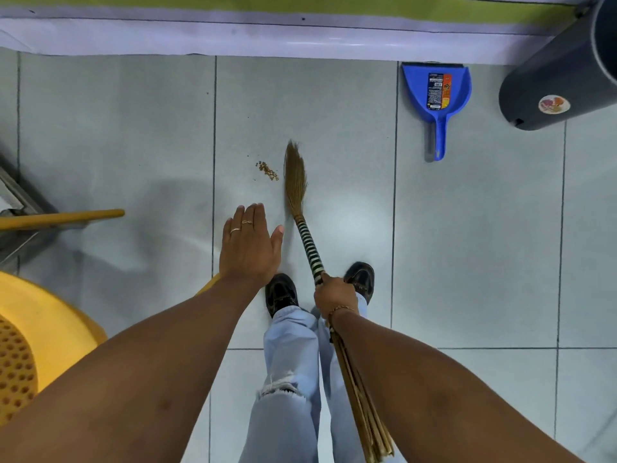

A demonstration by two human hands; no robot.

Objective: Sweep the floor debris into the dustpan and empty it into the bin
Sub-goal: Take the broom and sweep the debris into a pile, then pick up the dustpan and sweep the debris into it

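My right hand (335, 292) grips a straw broom (295, 175) by its black-and-white striped handle, and the bristle tip rests on the grey tiled floor. Just left of the bristles lies a small pile of brown debris (267, 170). My left hand (248, 243) hovers flat and empty, fingers apart, below the debris. A blue dustpan (435, 91) lies on the floor by the wall, handle pointing toward me. A dark grey bin (561, 75) stands at the upper right.
A yellow plastic chair (40, 335) sits at the lower left. A yellow stick (63, 218) and a grey metal frame (20, 208) jut in from the left edge. The wall base (267, 38) runs along the top. My black shoes (282, 292) stand behind the broom.
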